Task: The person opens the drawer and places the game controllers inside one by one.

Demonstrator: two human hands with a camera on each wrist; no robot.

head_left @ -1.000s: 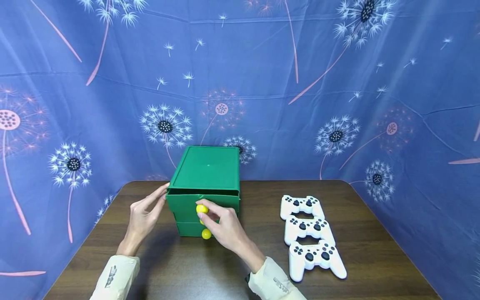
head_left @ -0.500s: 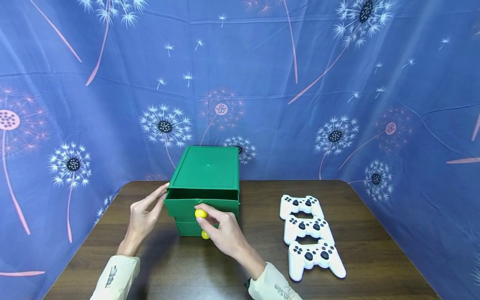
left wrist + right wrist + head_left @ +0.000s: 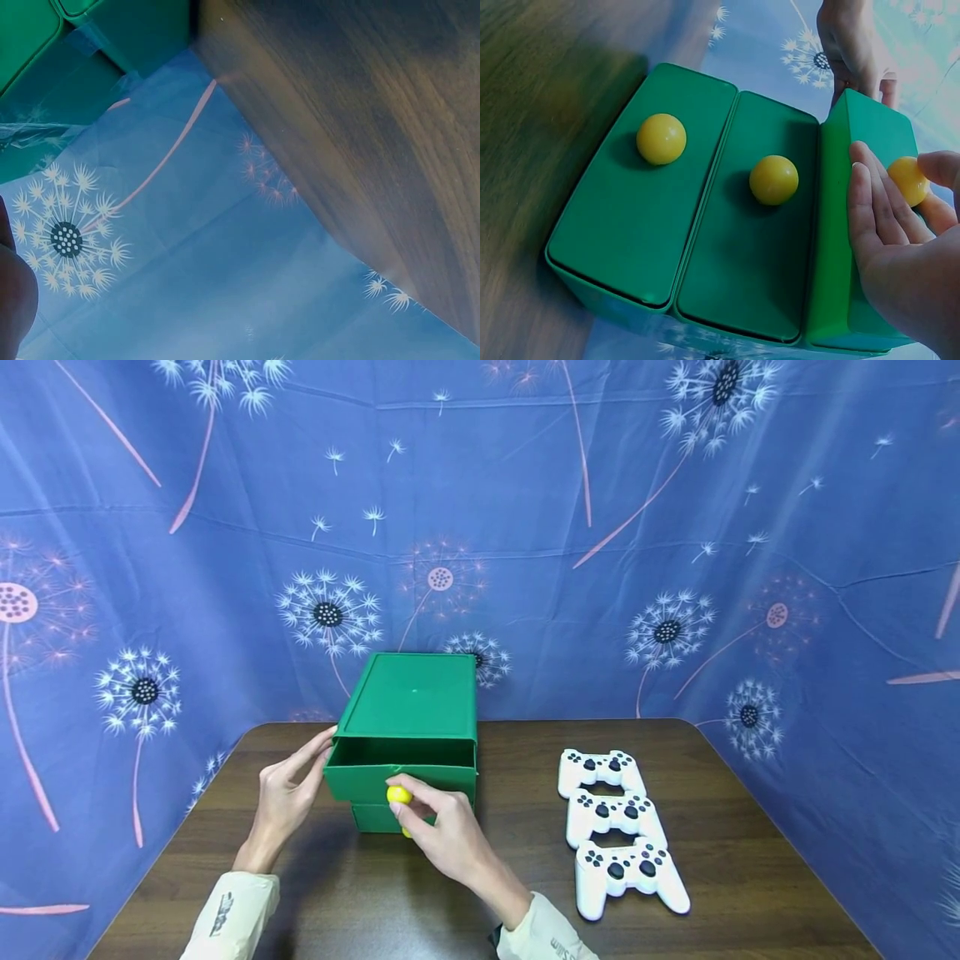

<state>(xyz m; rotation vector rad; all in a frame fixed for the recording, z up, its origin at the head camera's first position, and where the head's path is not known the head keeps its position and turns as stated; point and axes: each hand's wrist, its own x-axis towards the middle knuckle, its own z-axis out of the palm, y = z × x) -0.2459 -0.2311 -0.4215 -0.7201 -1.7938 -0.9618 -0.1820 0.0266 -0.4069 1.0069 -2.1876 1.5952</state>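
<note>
A green drawer cabinet (image 3: 415, 697) stands on the table with its top drawer (image 3: 348, 783) pulled partway out. My right hand (image 3: 453, 839) pinches that drawer's round yellow knob (image 3: 905, 182) between thumb and fingers. No contents show through the gap at the top of the drawer. Two lower drawers, each with a yellow knob, the middle one (image 3: 774, 180) and the bottom one (image 3: 661, 139), sit closed in the right wrist view. Along the cabinet's left side, my left hand (image 3: 288, 789) rests its extended fingertips near the upper front corner.
Three white game controllers (image 3: 632, 881) lie in a column on the right of the dark wooden table (image 3: 742, 843). A blue curtain (image 3: 540, 635) with dandelion prints hangs close behind the table and along its sides.
The top drawer has slid out toward me, widening from a narrow slit to a broad opening, with my right hand drawing back on its knob. My left hand has stayed against the cabinet.
</note>
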